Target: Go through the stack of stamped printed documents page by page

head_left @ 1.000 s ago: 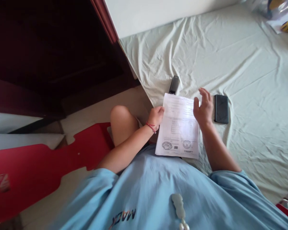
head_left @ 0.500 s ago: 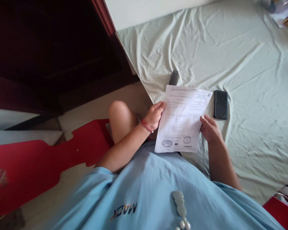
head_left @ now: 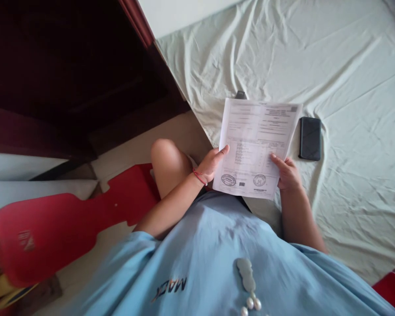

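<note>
A printed paper document (head_left: 250, 145) with two round stamps near its lower edge is held up in front of my lap. My left hand (head_left: 212, 164), with a red string on the wrist, grips its left edge with the thumb on top. On the right edge, my right hand (head_left: 287, 172) pinches the sheet, thumb on the printed side and fingers partly behind. To the right of the paper a black smartphone (head_left: 310, 138) lies on the bed. Above its top edge pokes the end of a dark object (head_left: 240, 95), mostly hidden by the sheet.
A bed with a pale wrinkled sheet (head_left: 355, 175) spreads to the right. At the left are a red plastic chair (head_left: 62, 232), dark wooden furniture (head_left: 69, 66) and tiled floor. A red item (head_left: 393, 289) sits at the lower right corner.
The paper has risen slightly and covers more of the dark object. My left thumb now lies on its face, and my right thumb reaches further in. The view has shifted a little.
</note>
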{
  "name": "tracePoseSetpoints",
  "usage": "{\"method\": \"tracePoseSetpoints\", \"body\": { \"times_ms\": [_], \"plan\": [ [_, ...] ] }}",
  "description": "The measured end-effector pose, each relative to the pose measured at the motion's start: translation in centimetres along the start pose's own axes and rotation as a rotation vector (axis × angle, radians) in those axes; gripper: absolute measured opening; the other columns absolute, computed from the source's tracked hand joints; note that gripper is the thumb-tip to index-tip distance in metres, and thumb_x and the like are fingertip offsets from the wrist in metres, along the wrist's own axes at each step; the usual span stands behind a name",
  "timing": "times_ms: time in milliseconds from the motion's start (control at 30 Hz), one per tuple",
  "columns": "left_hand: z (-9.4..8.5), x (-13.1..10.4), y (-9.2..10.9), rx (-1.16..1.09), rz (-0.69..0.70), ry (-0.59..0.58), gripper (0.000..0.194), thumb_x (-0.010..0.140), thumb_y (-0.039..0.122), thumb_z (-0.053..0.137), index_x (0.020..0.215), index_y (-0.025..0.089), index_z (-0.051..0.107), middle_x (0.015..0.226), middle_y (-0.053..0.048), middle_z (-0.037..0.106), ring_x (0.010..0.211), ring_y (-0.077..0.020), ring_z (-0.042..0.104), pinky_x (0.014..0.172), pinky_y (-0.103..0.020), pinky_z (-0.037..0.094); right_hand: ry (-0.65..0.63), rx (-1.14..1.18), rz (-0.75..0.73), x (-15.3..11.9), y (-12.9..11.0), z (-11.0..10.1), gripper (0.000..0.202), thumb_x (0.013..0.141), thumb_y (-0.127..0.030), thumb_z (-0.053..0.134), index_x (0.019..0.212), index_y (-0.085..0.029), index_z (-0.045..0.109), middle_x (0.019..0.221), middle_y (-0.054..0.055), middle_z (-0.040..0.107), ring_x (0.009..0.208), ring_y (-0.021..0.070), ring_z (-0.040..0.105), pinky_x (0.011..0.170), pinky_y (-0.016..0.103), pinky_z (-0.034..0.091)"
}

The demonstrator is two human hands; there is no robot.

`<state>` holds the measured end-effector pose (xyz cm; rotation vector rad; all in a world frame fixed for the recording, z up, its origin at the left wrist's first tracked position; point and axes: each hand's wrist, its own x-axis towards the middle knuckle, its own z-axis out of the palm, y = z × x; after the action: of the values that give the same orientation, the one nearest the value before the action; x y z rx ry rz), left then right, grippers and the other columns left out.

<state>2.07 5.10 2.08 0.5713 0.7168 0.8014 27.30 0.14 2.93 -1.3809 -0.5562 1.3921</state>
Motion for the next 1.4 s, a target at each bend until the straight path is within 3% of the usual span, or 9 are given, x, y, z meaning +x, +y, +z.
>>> {"method": "tracePoseSetpoints", "body": {
  "times_ms": [167, 300, 500, 633, 733, 833, 1067, 1233, 1400],
  "plan": [
    [0.1, -0.2, -0.1, -0.014, -0.026, -0.023, 0.062, 0.083, 0.066, 0.081, 0.116, 0.013, 0.079, 0.110, -0.018, 0.082, 0.123, -0.0397, 0.073, 0.110, -0.054, 0.056, 0.050, 0.011, -0.002, 0.0, -0.1, -0.4, 0.046, 0.061, -0.050, 0.099, 0.093, -0.024, 0.080, 0.089, 0.005, 0.084, 0.088, 0.0323, 0.083, 0.082, 0.045, 0.072],
    [0.0, -1.2, -0.4, 0.130, -0.091, -0.057, 0.062, 0.081, 0.066, 0.083, 0.109, 0.011, 0.080, 0.104, -0.017, 0.083, 0.116, -0.0402, 0.076, 0.106, -0.055, 0.059, 0.065, 0.009, -0.009, 0.0, -0.1, -0.6, 0.049, 0.060, -0.052, 0.099, 0.094, -0.023, 0.079, 0.090, 0.007, 0.084, 0.092, 0.0348, 0.082, 0.079, 0.047, 0.072],
    [-1.0, -3.3, -1.6, 0.384, -0.006, 0.090, 0.072, 0.085, 0.080, 0.070, 0.101, 0.010, 0.083, 0.100, -0.015, 0.083, 0.109, -0.0374, 0.077, 0.097, -0.048, 0.062, 0.000, -0.051, 0.061, -0.3, 0.4, -0.3, 0.051, 0.061, -0.059, 0.097, 0.093, -0.023, 0.079, 0.085, 0.006, 0.083, 0.076, 0.0300, 0.081, 0.066, 0.041, 0.070],
    [-2.3, -4.2, -2.3, 0.419, -0.047, 0.067, 0.073, 0.085, 0.080, 0.069, 0.100, 0.010, 0.083, 0.095, -0.016, 0.083, 0.108, -0.0375, 0.078, 0.094, -0.048, 0.064, -0.036, -0.119, 0.075, -0.5, 0.6, -0.4, 0.052, 0.068, -0.071, 0.090, 0.086, -0.023, 0.077, 0.081, 0.008, 0.082, 0.080, 0.0302, 0.081, 0.062, 0.037, 0.068],
    [-2.7, -4.6, -2.8, 0.433, -0.070, 0.040, 0.073, 0.086, 0.079, 0.068, 0.101, 0.009, 0.083, 0.099, -0.016, 0.083, 0.106, -0.0369, 0.079, 0.096, -0.049, 0.063, -0.014, -0.122, -0.038, -0.4, 0.7, -0.8, 0.051, 0.077, -0.071, 0.084, 0.096, -0.025, 0.079, 0.089, 0.007, 0.083, 0.091, 0.0299, 0.082, 0.068, 0.037, 0.069],
    [-2.7, -4.6, -3.5, 0.369, -0.104, 0.034, 0.071, 0.085, 0.078, 0.071, 0.100, 0.009, 0.083, 0.104, -0.018, 0.083, 0.108, -0.0383, 0.078, 0.100, -0.051, 0.062, 0.002, -0.136, -0.115, -0.2, 0.7, -1.0, 0.046, 0.080, -0.069, 0.083, 0.099, -0.027, 0.079, 0.094, 0.005, 0.084, 0.095, 0.0291, 0.081, 0.072, 0.038, 0.068],
    [-2.1, -4.9, -5.2, 0.081, -0.127, 0.149, 0.068, 0.077, 0.072, 0.083, 0.105, 0.010, 0.082, 0.107, -0.019, 0.083, 0.122, -0.0421, 0.074, 0.112, -0.056, 0.056, -0.021, -0.132, -0.114, -0.4, 0.8, -0.7, 0.043, 0.083, -0.067, 0.081, 0.099, -0.027, 0.078, 0.095, 0.004, 0.083, 0.096, 0.0286, 0.080, 0.075, 0.038, 0.068],
    [-1.9, -5.2, -5.3, 0.055, -0.147, 0.201, 0.066, 0.072, 0.070, 0.088, 0.098, 0.009, 0.081, 0.105, -0.020, 0.083, 0.122, -0.0429, 0.074, 0.112, -0.057, 0.056, -0.017, -0.121, -0.102, -0.5, 0.9, -0.2, 0.047, 0.077, -0.070, 0.084, 0.095, -0.027, 0.077, 0.091, 0.004, 0.083, 0.094, 0.0284, 0.081, 0.075, 0.037, 0.067],
    [-1.9, -5.4, -5.2, 0.011, -0.161, 0.167, 0.059, 0.076, 0.066, 0.087, 0.098, 0.011, 0.082, 0.106, -0.019, 0.083, 0.121, -0.0407, 0.075, 0.110, -0.054, 0.057, -0.010, -0.082, -0.068, -0.7, 0.5, -0.2, 0.045, 0.075, -0.066, 0.087, 0.092, -0.026, 0.077, 0.089, 0.004, 0.082, 0.092, 0.0272, 0.081, 0.073, 0.036, 0.067]
  ]
}}
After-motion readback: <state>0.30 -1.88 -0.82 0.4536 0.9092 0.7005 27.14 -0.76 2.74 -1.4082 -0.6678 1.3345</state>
